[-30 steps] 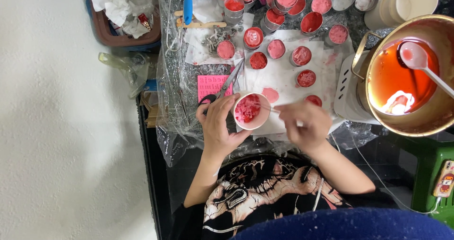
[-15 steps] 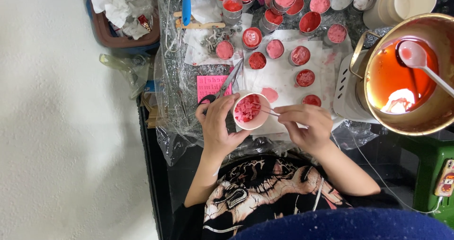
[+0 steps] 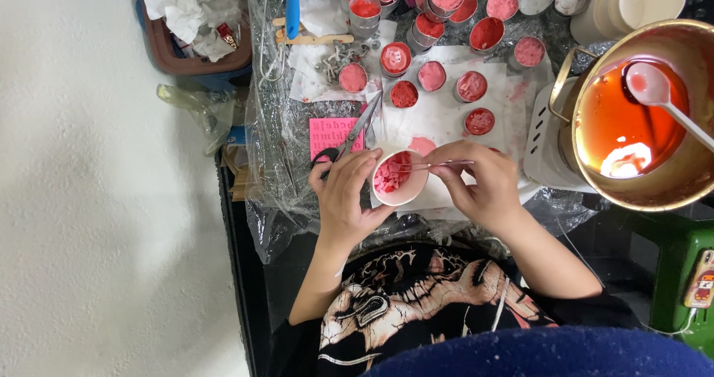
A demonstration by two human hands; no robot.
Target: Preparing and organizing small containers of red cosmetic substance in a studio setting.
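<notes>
My left hand [image 3: 343,195] grips a small white cup [image 3: 399,178] filled with red and pink wax bits, held over the plastic-covered table [image 3: 275,131]. My right hand [image 3: 482,184] pinches thin metal tweezers [image 3: 428,166] whose tips reach into the cup from the right. Black-handled scissors [image 3: 349,139] lie just beyond my left hand, on a pink paper note [image 3: 327,133].
Several small metal tins of red and pink wax [image 3: 431,76] stand on white paper at the back. A large brass pot [image 3: 647,117] of orange-red liquid with a white spoon [image 3: 658,94] sits at right. A brown tray of crumpled tissue [image 3: 197,20] is at back left.
My right hand has come closer to the cup, and the tweezers now reach across its rim into the wax bits. The left hand keeps holding the cup.
</notes>
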